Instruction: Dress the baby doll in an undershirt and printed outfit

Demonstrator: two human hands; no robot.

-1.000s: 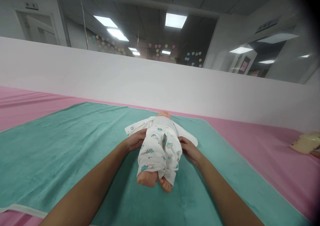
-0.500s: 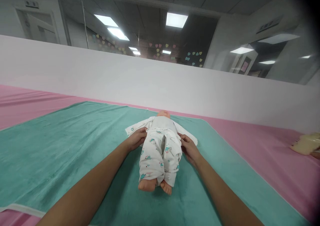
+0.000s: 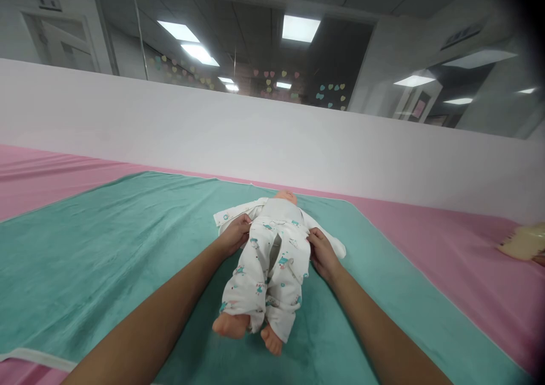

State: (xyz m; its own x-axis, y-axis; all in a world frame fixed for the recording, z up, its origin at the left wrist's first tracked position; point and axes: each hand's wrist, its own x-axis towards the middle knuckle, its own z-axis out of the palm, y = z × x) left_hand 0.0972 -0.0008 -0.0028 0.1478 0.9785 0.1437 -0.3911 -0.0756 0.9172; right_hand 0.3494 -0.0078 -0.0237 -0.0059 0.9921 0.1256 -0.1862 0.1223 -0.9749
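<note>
A baby doll (image 3: 286,196) lies on its back on a green towel (image 3: 128,249), its head at the far end and its bare feet toward me. It wears white printed trousers (image 3: 283,263) and a white top (image 3: 279,209) with the sleeves spread sideways. At the waist on the left, my left hand (image 3: 235,234) is closed, its fingertips pinching the trousers' edge. Across from it, my right hand (image 3: 322,251) grips the waist of the trousers on the right side. Parts of both hands' fingers are hidden by the cloth.
Pink cloth (image 3: 460,249) lies under and around the towel. A low white wall (image 3: 255,135) runs behind it, with glass above. At the far right edge sits a pale beige object (image 3: 522,242), partly cut off.
The doll's legs and feet have swung to the left and come nearer to me. Its head has shifted slightly right. Both hands stay at the waist of the trousers.
</note>
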